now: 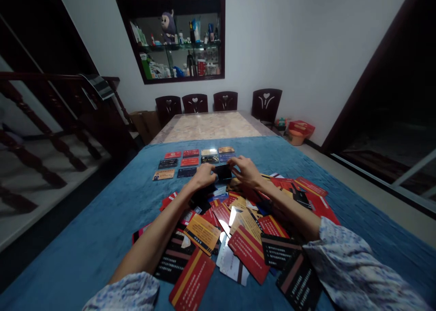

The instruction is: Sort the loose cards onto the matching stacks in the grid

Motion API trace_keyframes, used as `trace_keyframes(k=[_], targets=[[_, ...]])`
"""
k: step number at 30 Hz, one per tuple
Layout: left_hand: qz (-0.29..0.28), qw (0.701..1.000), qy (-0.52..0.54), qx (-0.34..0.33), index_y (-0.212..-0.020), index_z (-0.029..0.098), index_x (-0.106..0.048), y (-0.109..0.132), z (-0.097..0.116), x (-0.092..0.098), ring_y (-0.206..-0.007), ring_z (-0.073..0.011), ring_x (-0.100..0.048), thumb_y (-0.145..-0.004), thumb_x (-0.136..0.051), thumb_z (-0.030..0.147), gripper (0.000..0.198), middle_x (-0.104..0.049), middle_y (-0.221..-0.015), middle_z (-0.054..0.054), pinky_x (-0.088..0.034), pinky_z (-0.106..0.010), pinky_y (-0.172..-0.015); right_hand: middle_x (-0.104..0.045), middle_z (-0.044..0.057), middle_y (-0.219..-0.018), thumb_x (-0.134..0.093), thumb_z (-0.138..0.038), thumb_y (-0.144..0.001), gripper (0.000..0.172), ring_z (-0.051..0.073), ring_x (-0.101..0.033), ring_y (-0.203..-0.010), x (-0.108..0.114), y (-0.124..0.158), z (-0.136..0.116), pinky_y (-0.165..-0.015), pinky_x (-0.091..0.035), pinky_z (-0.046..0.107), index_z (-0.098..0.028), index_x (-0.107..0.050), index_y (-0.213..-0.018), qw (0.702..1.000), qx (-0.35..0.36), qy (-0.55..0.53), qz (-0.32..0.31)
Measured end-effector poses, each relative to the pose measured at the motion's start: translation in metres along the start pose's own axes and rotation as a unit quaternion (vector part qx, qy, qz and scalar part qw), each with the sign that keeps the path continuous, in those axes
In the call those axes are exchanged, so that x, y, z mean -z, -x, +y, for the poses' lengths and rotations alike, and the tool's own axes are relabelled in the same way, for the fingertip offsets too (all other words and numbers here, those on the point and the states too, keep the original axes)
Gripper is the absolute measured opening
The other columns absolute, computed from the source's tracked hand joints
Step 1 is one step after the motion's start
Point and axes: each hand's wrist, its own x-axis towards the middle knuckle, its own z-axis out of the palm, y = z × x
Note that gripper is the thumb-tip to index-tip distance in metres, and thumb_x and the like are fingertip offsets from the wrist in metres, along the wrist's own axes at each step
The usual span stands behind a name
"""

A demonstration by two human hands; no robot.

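A dark card (223,172) is pinched at its two ends, by my left hand (205,176) and my right hand (246,171). Both hands are closed on it, just above the near side of several laid-out cards. Those lie in rows: an orange-and-white card (164,174) at near left, a dark blue card (186,172) beside it, and a red card (190,162) behind. Under my forearms spreads a loose, overlapping heap of cards, among them a red card with a yellow stripe (250,252), a yellow card (203,233) and a black card (299,281).
A blue cloth (112,229) covers the near part of the table, with bare marble-like tabletop (211,125) beyond. Dark wooden chairs (195,103) stand at the far end. A stair railing (44,133) is on the left; a red bag (301,128) sits on the floor at right.
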Motion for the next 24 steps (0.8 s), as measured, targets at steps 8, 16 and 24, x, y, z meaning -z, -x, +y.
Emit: trace_keyframes(k=[8,16,24], targets=[[0.08,0.995,0.025,-0.058,-0.101,0.014,-0.076,0.005,0.009,0.022,-0.101,-0.0231,-0.066,-0.072,-0.056,0.013,0.036,-0.076,-0.103,-0.006,-0.05,-0.032,-0.096,-0.071,0.011,-0.102,-0.049,-0.019,-0.094,0.026,0.025,-0.056,-0.099,-0.004,-0.008,-0.013,-0.083,-0.04,0.036,-0.021,-0.067,-0.113,0.995,0.033,0.093,0.013],[0.106,0.992,-0.032,-0.053,-0.08,0.017,-0.075,0.005,0.007,0.022,-0.09,-0.0219,-0.066,-0.075,-0.061,0.013,0.016,-0.075,-0.088,-0.005,-0.051,-0.032,-0.086,-0.072,0.009,-0.102,-0.056,-0.017,-0.091,0.024,0.024,-0.058,-0.098,-0.014,-0.007,-0.015,-0.079,-0.038,0.032,-0.021,-0.068,-0.111,0.996,0.018,0.085,0.01],[0.073,0.994,-0.062,-0.049,-0.078,0.017,-0.073,0.01,-0.006,0.032,-0.084,-0.021,-0.067,-0.072,-0.062,0.011,0.014,-0.074,-0.082,-0.004,-0.05,-0.028,-0.077,-0.073,0.006,-0.101,-0.053,-0.019,-0.093,0.021,0.021,-0.057,-0.093,-0.021,-0.003,-0.012,-0.08,-0.038,0.03,-0.019,-0.07,-0.105,0.997,0.013,0.047,-0.061]])
